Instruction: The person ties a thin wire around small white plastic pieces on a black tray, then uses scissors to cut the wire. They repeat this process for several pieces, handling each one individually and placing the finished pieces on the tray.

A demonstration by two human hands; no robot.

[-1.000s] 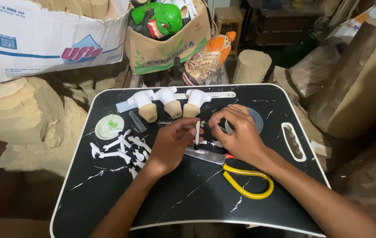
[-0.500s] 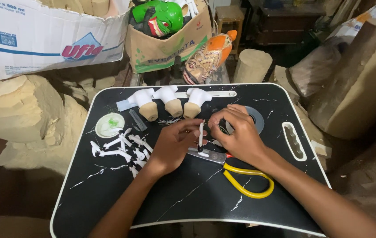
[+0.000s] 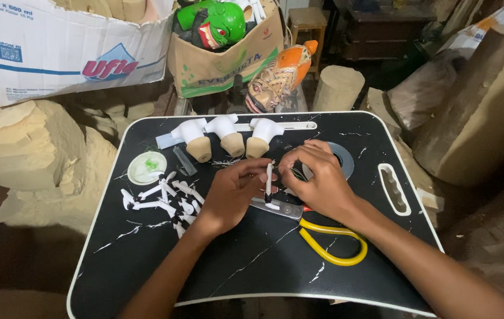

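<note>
Both hands (image 3: 234,192) (image 3: 317,180) pinch a white stick (image 3: 268,184) (cardboard boxes (image 3: 57,47) behind).

I see my left hand (image 3: 231,195) and right hand (image 3: 320,183) both bare, no gloves, rings or watch on either. My forearms are uncovered right down to the frame edge, no sleeves showing.

Small white stick (image 3: 268,186), upright, black-tipped, above black tray (image 3: 264,272)
</note>
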